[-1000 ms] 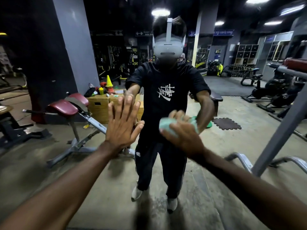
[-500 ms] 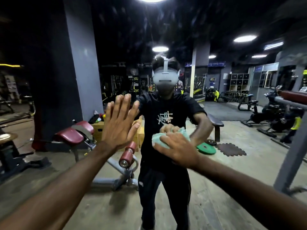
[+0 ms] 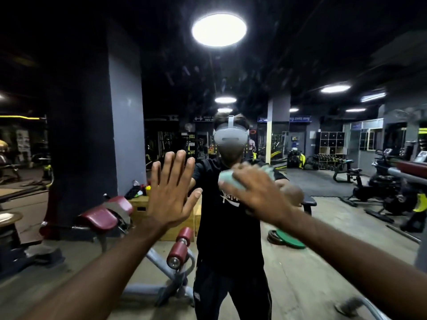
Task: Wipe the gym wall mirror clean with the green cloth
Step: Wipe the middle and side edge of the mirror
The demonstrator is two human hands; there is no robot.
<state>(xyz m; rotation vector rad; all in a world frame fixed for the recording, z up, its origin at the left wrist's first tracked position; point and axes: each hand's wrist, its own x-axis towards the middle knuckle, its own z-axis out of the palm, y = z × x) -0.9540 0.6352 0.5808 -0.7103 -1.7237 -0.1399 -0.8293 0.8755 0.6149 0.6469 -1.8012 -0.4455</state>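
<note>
The wall mirror (image 3: 231, 77) fills the whole view and shows smears and specks on its dark upper part. My left hand (image 3: 172, 190) lies flat against the glass with straight, spread fingers. My right hand (image 3: 256, 192) grips the bunched green cloth (image 3: 227, 179) and presses it on the mirror at chest height of my reflection. Most of the cloth is hidden under my fingers. The right hand is blurred.
All else is reflection: a person in a black T-shirt (image 3: 231, 215), a grey pillar (image 3: 126, 135), a maroon padded bench (image 3: 101, 215), a wooden box (image 3: 141, 206), a green weight plate (image 3: 291, 239) on the floor, and exercise machines (image 3: 381, 188) at right.
My right hand has carried the cloth upward and to the right across the glass. The view has tilted up, showing more ceiling. My left hand stays flat on the mirror.
</note>
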